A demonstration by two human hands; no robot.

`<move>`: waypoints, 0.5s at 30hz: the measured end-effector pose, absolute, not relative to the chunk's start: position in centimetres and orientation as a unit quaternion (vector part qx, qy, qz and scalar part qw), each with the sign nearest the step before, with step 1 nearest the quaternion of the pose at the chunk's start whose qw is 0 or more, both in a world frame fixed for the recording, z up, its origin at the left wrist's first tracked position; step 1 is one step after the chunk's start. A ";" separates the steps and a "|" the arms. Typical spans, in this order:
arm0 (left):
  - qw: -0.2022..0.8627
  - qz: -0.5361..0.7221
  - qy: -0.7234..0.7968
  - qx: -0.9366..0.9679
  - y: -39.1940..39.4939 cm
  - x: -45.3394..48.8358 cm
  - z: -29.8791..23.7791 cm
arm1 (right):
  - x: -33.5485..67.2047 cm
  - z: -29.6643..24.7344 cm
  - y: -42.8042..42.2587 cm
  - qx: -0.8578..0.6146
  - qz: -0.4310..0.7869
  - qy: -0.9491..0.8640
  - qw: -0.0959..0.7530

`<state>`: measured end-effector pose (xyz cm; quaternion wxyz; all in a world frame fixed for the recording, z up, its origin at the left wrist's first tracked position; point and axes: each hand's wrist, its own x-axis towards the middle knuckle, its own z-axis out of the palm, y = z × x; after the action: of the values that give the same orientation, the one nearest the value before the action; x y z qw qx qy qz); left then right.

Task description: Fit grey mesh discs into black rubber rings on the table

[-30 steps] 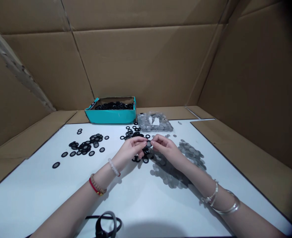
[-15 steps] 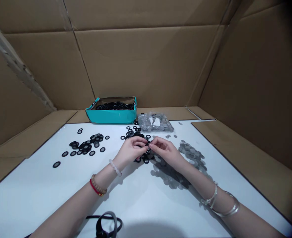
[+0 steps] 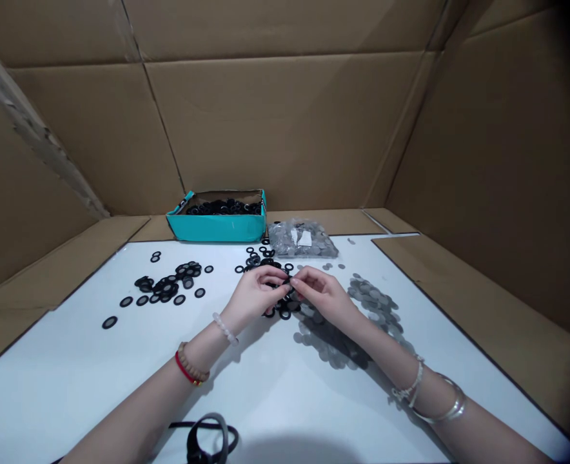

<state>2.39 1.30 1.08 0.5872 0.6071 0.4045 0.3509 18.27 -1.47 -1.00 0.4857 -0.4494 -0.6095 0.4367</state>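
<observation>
My left hand [image 3: 256, 293] and my right hand [image 3: 326, 298] meet fingertip to fingertip over the middle of the table. Between thumb and fingers, my left hand pinches a small black ring, mostly covered by the fingertips. The right hand is also closed in a pinch against it; what those fingers hold is hidden. Loose black rings [image 3: 285, 315] lie beneath and behind the hands. Thin grey discs [image 3: 333, 351] are spread under my right wrist, with another heap of grey discs [image 3: 373, 298] to its right. Black rings with grey centres [image 3: 167, 287] form a group at the left.
At the back stands a turquoise box [image 3: 217, 228] full of black rings. Beside it lies a clear plastic bag [image 3: 304, 238] of grey discs. A black cable with a grey loop [image 3: 222, 428] sits at the near edge. Cardboard walls [image 3: 285, 122] enclose the white table [image 3: 265, 399].
Both hands keep the same pinch over the rings, with hardly any movement. The whole view has shifted very slightly.
</observation>
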 end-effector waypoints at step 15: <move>0.472 0.290 0.444 0.705 3.3 0.7 1.5 | 18.7 -1.2 -1.1 -0.442 0.441 -0.648 0.435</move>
<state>0.70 3.32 1.48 0.4717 0.7049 0.4435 0.2897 18.73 -1.07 -1.22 0.4353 -0.4425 -0.6482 0.4410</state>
